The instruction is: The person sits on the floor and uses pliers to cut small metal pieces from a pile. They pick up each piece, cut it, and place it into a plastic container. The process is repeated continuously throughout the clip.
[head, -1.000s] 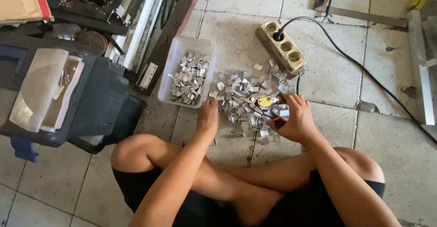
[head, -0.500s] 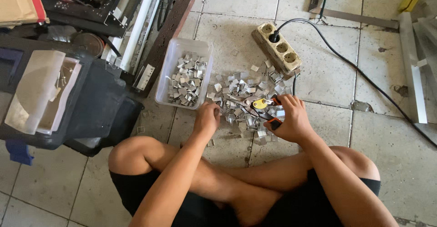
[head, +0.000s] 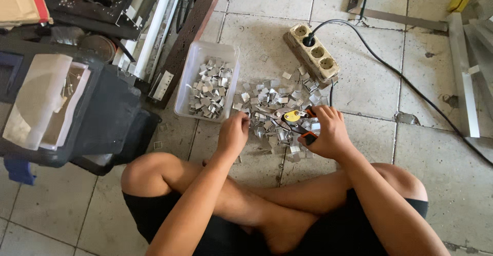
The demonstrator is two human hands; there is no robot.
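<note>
floor (head: 370,86): grey tiles | metal clips (head: 272,107) heaped | power strip (head: 313,53)

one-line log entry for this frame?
left hand: on clips | right hand: holds pliers | tub: left of clips

Shiny bent metal clips (head: 277,107) heaped on matt grey floor tiles (head: 370,81); more fill the far-left translucent plastic tub (head: 197,55).

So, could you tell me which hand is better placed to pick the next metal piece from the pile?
Left. The left hand is free at the edge of the pile of metal pieces, while the right hand is gripping the orange-handled pliers.
</note>
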